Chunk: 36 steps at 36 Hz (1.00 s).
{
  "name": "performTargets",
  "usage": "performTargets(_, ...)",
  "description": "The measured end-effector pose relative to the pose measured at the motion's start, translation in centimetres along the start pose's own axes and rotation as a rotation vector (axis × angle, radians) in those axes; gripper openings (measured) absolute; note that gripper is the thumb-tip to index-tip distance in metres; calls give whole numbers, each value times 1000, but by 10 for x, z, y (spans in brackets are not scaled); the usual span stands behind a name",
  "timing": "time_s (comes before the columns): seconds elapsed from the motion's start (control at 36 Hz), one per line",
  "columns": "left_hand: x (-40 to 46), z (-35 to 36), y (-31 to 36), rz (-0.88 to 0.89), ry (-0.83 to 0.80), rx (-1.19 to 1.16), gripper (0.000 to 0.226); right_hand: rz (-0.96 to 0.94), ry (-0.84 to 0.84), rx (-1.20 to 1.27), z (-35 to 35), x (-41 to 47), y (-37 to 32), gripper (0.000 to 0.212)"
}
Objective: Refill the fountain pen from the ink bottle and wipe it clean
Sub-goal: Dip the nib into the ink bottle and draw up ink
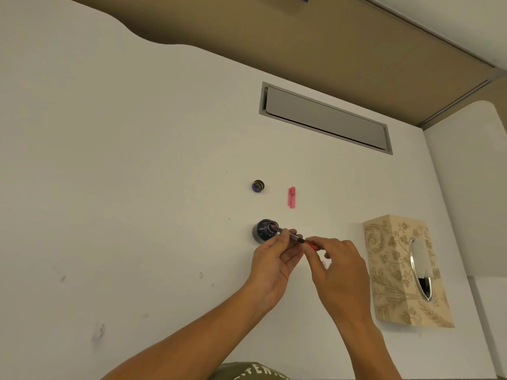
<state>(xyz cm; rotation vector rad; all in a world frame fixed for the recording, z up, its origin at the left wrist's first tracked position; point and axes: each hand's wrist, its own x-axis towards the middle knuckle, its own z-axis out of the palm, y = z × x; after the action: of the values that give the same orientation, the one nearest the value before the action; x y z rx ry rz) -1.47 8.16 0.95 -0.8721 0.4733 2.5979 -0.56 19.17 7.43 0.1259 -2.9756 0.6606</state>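
Observation:
A dark round ink bottle [264, 231] stands open on the white desk [137, 187]. The fountain pen's front section [288, 234] lies slanted with its tip inside the bottle's mouth. My left hand [274, 259] grips the pen's clear converter near the bottle. My right hand [340, 267] pinches the red knob at the converter's rear end. The bottle's cap [258, 186] lies farther back on the desk. A pink pen cap [292, 197] lies to the right of it. A small clear part on the desk is partly hidden under my right hand.
A patterned beige tissue box [403, 270] with a tissue in its slot stands at the right. A grey cable-slot cover [326, 116] is set into the desk farther back. A partition wall runs along the desk's far edge.

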Motion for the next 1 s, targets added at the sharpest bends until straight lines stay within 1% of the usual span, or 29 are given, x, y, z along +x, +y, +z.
performTargets(0.11, 1, 0, 1, 3, -1, -4, 30, 31, -27, 71, 0, 6, 0, 12)
performTargets(0.17, 1, 1, 1, 2, -8, -10, 26, 40, -31, 68, -1, 8, 0, 12)
performTargets(0.25, 0, 3, 1, -3, -22, -10, 28, 46, -47, 51, -2, 12, 0, 12)
performTargets(0.31, -2, 3, 1, -12, -32, 52, 33, 48, -57, 38, -3, 14, -1, 13)
performTargets(0.36, -8, 4, 1, 11, -9, 225, 37, 45, -62, 29, -3, 15, -1, 13)
performTargets(0.42, -14, 1, 2, 123, 52, 485, 34, 51, -64, 29, -4, 17, -2, 12)
performTargets(0.5, -22, -9, 10, 397, 94, 818, 28, 69, -65, 57, -4, 19, -1, 12)
performTargets(0.58, -22, -18, 25, 646, 85, 935, 14, 110, -86, 165, -4, 22, -2, 6)
performTargets(0.64, -19, -21, 39, 770, 54, 1000, 3, 139, -95, 227, -4, 24, -2, 4)
performTargets(0.67, -16, -21, 45, 815, 34, 1051, 3, 150, -98, 245, -4, 26, -2, 3)
performTargets(0.72, -8, -21, 58, 872, 4, 1197, 11, 169, -104, 267, -4, 30, -1, 4)
performTargets(0.81, 3, -18, 73, 867, -72, 1402, 24, 219, -120, 325, -4, 37, 0, 7)
performTargets(0.89, 11, -14, 81, 730, -199, 1550, 36, 268, -133, 438, -4, 44, 1, 7)
performTargets(0.94, 17, -11, 83, 667, -233, 1637, 38, 285, -142, 521, -4, 48, 2, 7)
performTargets(1.0, 20, -10, 84, 660, -236, 1695, 36, 300, -160, 593, -3, 52, 2, 8)
